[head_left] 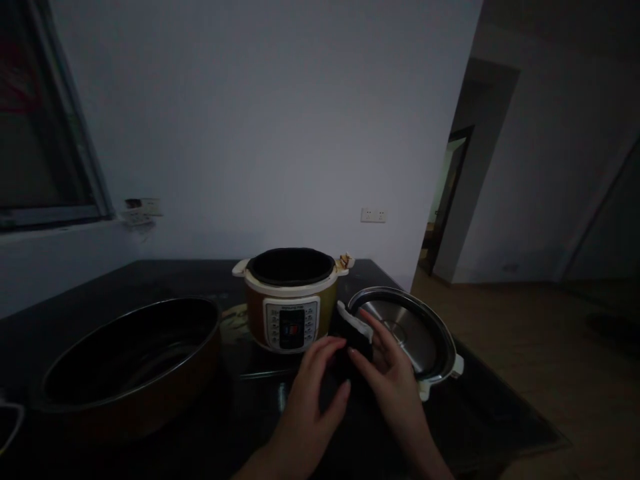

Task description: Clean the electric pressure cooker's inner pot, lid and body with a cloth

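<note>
My right hand (393,373) pinches a small dark pad with a white layer along its upper edge (356,325), perhaps a sponge or folded cloth; the dim light hides which. My left hand (315,403) is beside it, thumb apart from the curved fingers, with the fingertips at the pad's lower left edge. Whether they touch it I cannot tell. Just beyond the hands stands an electric pressure cooker (290,313), uncovered, with a control panel on its front. Its round metal lid (400,327) lies inner side up to the right, partly behind my right hand.
A wide dark pan (135,373) stands on the left of the glossy black table (250,407). Wall sockets (373,215) are behind the cooker, and more sockets (150,207) are near the window at left. The table's right edge slopes towards the wooden floor (500,327).
</note>
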Available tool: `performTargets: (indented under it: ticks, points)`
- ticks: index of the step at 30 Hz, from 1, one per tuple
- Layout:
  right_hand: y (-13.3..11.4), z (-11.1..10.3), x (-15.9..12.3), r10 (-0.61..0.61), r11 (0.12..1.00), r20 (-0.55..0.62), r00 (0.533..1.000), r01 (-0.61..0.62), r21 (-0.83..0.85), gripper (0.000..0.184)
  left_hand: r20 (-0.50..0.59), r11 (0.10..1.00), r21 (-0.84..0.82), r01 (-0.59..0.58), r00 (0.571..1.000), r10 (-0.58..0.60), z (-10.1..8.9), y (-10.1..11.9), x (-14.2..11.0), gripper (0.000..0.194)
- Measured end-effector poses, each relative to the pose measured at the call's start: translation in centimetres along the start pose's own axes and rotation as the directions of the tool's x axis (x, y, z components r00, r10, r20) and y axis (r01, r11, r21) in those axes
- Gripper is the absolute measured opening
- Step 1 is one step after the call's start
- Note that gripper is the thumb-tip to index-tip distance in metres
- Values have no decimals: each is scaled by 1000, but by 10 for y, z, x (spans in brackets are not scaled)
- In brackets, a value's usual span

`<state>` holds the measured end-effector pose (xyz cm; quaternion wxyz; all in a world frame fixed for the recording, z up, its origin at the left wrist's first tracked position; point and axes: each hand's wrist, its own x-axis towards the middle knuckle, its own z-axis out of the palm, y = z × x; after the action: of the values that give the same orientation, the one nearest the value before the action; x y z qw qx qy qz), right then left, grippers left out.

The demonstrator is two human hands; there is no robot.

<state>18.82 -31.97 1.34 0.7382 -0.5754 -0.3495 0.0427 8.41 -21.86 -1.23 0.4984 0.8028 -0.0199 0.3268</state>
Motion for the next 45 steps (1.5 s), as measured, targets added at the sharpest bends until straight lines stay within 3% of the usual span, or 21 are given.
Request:
performTargets:
  ticks: [4,6,8,11,13,15,16,18,20,21,22,25,27,30,33,39,45]
  points:
    - [3,36,-13,-18,999,151,988,11,49,47,-206,965,-251,69,971,-123,-10,-7,1,60]
    - [2,50,-18,-61,998,238,969,65,-11,45,-291,901,-408,151,913,-285,-16,-3,7,58]
    - [-1,61,-18,-84,991,320,944,112,-70,46,-309,772,-602,206,831,-462,-23,2,15,51]
    - [-7,68,-8,-125,984,383,915,164,-70,45,-287,569,-809,146,747,-600,-37,9,27,38]
    - [-9,68,3,-178,975,378,909,214,-54,36,-314,518,-853,56,738,-598,-48,13,37,31]
    - [-9,67,17,-242,960,338,909,276,-54,28,-373,545,-838,-38,768,-520,-64,17,51,28]
    - [-7,67,24,-275,950,311,910,308,-60,26,-393,579,-812,-76,804,-446,-74,19,61,30]
    - [0,69,40,-348,920,250,903,381,-94,25,-463,699,-706,-114,822,-333,-97,20,86,33]
    - [9,74,56,-429,865,217,877,468,-179,27,-530,906,-418,-67,828,-183,-123,17,119,38]
    - [14,78,65,-467,824,218,857,511,-245,29,-519,989,-145,-24,853,-56,-135,13,136,42]
    - [20,83,73,-498,777,229,836,548,-311,31,-438,978,206,23,896,71,-145,9,153,45]
    - [35,93,94,-537,672,271,799,599,-436,34,-186,885,464,37,981,57,-164,-7,190,34]
    - [44,96,104,-542,654,265,797,599,-462,33,42,835,551,5,999,-34,-168,-15,198,26]
    - [54,93,110,-542,608,273,795,595,-526,31,325,756,650,-77,928,-184,-167,-16,192,18]
    - [59,91,111,-515,488,340,787,595,-638,31,462,700,700,-144,838,-289,-168,-8,186,19]
    - [52,91,115,-465,295,446,765,609,-736,29,557,674,720,-167,718,-417,-170,0,195,28]
    - [46,85,121,-453,171,573,683,697,-696,30,586,681,713,-167,675,-448,-167,7,196,25]
